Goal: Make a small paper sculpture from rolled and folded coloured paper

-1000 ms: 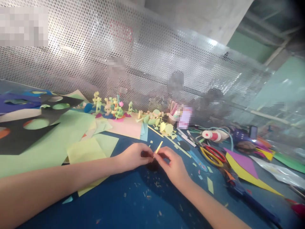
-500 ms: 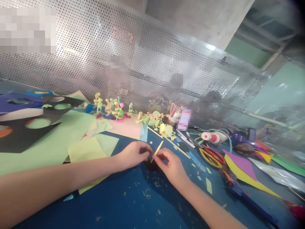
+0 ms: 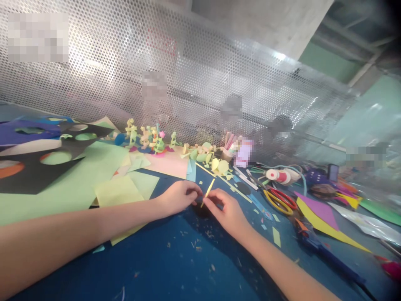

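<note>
My left hand (image 3: 179, 197) and my right hand (image 3: 224, 211) meet over the blue mat (image 3: 175, 259) in the middle of the table. Both are closed in a pinch. Between their fingertips stands a thin yellow paper strip (image 3: 208, 190), tilted up to the right. Under the fingertips lies a small dark round piece (image 3: 200, 207), partly hidden. The right hand's thumb and forefinger pinch the strip's lower end. The left hand's fingers curl onto the dark piece beside it.
Green, yellow and black paper sheets (image 3: 78, 179) lie at the left. Small paper figures (image 3: 147, 140) stand along the perforated metal screen (image 3: 188, 83). Scissors (image 3: 280, 200), a tape roll (image 3: 278, 176), a glue gun (image 3: 316, 246) and coloured offcuts (image 3: 322, 219) crowd the right side.
The view has shifted slightly. Both hands stay pinched together at the same spot. The yellow strip stands a little steeper than a second ago.
</note>
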The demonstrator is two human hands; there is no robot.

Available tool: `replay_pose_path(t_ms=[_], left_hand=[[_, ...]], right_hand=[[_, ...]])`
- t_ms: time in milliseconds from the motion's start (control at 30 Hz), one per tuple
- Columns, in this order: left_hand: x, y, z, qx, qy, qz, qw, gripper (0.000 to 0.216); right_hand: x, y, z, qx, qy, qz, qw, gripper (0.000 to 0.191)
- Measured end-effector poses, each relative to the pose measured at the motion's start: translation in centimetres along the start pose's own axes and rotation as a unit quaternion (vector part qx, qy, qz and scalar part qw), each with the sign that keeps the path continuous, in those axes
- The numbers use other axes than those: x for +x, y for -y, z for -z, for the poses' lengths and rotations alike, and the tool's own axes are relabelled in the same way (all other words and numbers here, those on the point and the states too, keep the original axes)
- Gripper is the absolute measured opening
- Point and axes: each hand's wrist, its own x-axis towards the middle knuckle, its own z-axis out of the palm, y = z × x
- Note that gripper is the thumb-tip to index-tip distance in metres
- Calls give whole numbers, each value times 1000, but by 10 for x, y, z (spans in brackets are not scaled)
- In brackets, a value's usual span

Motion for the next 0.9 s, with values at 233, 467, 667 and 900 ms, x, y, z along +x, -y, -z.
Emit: replay_pose_path(t_ms=[233,467,667,900], left_hand=[[-3,-5,1,6,0,-18,1000,21],[-2,-4,0,5,-2,-10,1000,22],[-2,-2,-1,4,-1,-6,1000,24],[-4,-7,0,83,-8,-40,996,24]], right_hand=[[1,4,1,-6,0,11,1000,13],[1,3,2,7,-12,-5,1000,15],[1,1,2,31,-13,-21,999,19],[4,-5,1,70,-2,-45,997,17]])
